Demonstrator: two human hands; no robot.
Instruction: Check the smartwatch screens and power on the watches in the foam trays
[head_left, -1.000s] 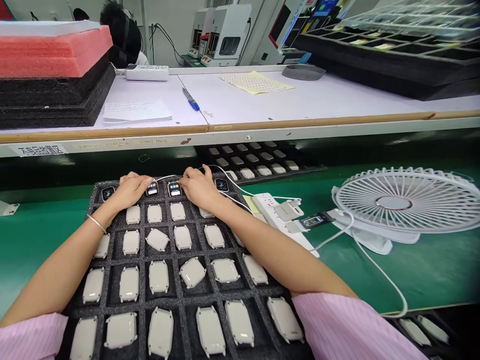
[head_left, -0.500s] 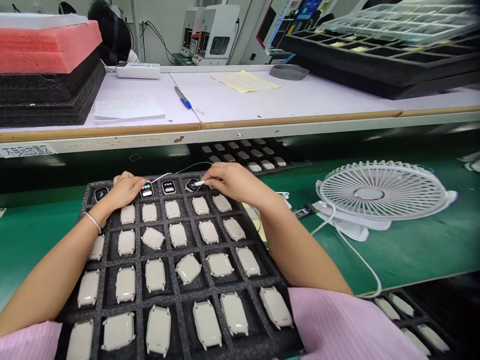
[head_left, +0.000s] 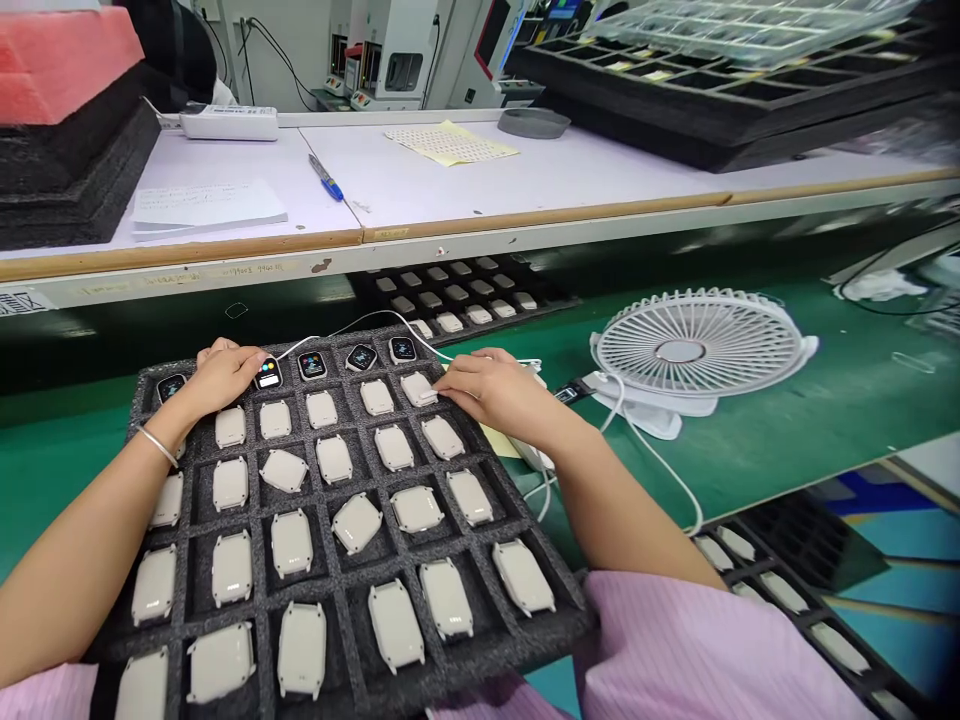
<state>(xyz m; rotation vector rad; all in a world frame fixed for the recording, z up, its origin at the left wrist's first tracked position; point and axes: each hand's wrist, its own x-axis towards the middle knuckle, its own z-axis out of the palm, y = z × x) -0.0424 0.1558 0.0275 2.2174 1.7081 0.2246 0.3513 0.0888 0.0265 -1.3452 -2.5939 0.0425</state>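
A black foam tray holds smartwatch cases in rows of pockets. Most lie back up, such as a white watch case. Along the far row, watches show screens, including a dark diamond-turned watch and an upright watch. My left hand is closed at the far left, fingertips at a smartwatch with a lit screen. My right hand pinches a small white connector against the back of a watch case at the second row's right end. A white cable runs behind the far row.
Right of the tray stands a white fan on the green bench. Another tray of watches lies under the shelf. Foam stacks and black trays sit on the shelf. More watches fill a tray lower right.
My right hand has moved right and nearer, from a far-row watch to a white watch back in the second row. My left hand stays at the lit watch. The view has shifted right.
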